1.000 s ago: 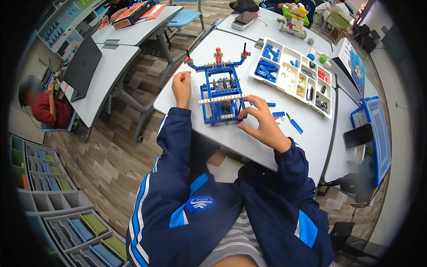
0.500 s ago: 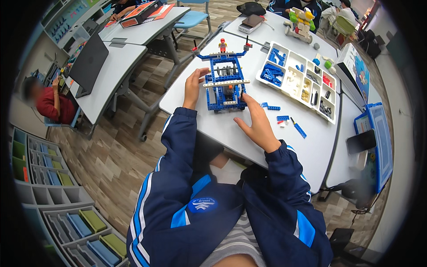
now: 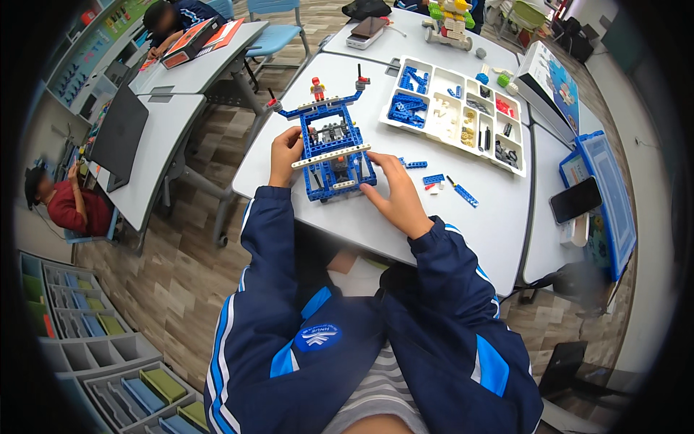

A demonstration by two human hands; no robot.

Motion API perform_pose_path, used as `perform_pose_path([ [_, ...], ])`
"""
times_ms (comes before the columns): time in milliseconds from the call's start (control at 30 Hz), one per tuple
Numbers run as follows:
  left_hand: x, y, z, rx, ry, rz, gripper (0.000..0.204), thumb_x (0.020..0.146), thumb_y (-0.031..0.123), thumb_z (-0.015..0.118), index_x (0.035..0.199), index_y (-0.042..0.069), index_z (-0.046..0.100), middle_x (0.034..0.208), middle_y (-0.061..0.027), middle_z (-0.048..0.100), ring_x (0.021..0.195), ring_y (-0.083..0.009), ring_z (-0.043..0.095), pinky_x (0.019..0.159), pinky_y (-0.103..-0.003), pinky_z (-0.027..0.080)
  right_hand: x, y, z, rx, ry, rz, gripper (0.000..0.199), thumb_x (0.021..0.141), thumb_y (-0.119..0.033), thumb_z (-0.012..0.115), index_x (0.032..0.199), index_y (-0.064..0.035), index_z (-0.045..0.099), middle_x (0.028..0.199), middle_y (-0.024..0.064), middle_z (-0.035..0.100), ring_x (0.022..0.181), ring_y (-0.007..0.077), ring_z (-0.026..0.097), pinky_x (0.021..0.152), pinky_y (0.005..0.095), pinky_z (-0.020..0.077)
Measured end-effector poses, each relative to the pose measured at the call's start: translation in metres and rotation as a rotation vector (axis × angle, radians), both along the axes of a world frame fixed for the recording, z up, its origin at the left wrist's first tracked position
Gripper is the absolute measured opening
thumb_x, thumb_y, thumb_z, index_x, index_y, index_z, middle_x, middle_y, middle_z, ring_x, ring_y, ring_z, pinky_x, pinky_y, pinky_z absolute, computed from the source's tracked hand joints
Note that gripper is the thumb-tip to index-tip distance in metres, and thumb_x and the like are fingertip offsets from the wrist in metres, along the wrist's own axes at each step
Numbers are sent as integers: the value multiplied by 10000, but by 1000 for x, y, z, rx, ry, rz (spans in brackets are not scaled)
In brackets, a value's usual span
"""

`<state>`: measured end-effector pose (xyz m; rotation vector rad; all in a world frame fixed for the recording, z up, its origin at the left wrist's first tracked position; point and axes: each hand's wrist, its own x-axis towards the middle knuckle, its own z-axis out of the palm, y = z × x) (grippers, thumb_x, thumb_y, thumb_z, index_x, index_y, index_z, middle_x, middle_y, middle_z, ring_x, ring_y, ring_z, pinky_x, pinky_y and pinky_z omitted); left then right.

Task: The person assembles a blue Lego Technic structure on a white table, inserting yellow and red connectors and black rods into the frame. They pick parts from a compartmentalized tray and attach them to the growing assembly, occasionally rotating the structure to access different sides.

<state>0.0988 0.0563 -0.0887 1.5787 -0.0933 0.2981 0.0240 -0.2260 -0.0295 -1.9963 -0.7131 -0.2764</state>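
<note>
A blue building-brick model [image 3: 331, 136] stands on the white table near its front edge, turned slightly counterclockwise. It has an open frame with grey gears inside, a white beam across it and two arms with black and red tips at the far end. A small red toy figure [image 3: 316, 90] stands upright at that far end. My left hand [image 3: 284, 158] wraps round the model's left side, its fingertips partly hidden by the frame. My right hand [image 3: 397, 197] grips the right side near the front, thumb and forefinger against the blue beams.
Right of the model lie loose blue beams [image 3: 466, 195] and small red and white pieces. Beyond them is a white sorting tray [image 3: 454, 134] of parts. A phone [image 3: 575, 200], a picture box [image 3: 538, 83] and a brick-built figure [image 3: 454, 29] are farther off. Other people sit at neighbouring tables.
The whole view has shifted, so the table and tray appear farther left. The model has tilted a little counterclockwise, and my right thumb has come in against its side.
</note>
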Motion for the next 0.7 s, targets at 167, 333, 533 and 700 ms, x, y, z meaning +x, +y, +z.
perform_pose_path([
  [167,-14,-10,4,49,-33,84,184,983,61,569,1052,-44,704,869,-25,707,759,-51,623,686,-213,495,-5,-2,-4,42,136,23,562,854,-70,726,1374,-32,515,1266,172,580,1119,315,607,967,383,490],
  [333,-50,-29,14,77,-54,181,208,993,121,624,1094,-48,690,889,-56,718,768,-82,641,678,-234,504,1,-9,-2,-108,-37,16,548,826,-63,745,1335,-33,546,1248,168,590,1097,324,606,950,388,485],
  [533,-98,-52,16,306,-52,512,273,978,144,628,1207,-2,663,973,-125,729,780,-169,688,721,-305,543,5,-9,-7,-99,-92,-229,448,808,-26,749,1231,-25,600,1117,152,627,1067,331,602,930,393,480],
  [700,-139,-82,20,372,-96,584,372,982,162,613,1302,-25,587,1148,-146,688,933,-220,674,823,-337,529,8,-6,-17,-93,-2,-260,425,832,22,676,1248,-31,609,975,118,657,968,298,621,897,380,483],
])
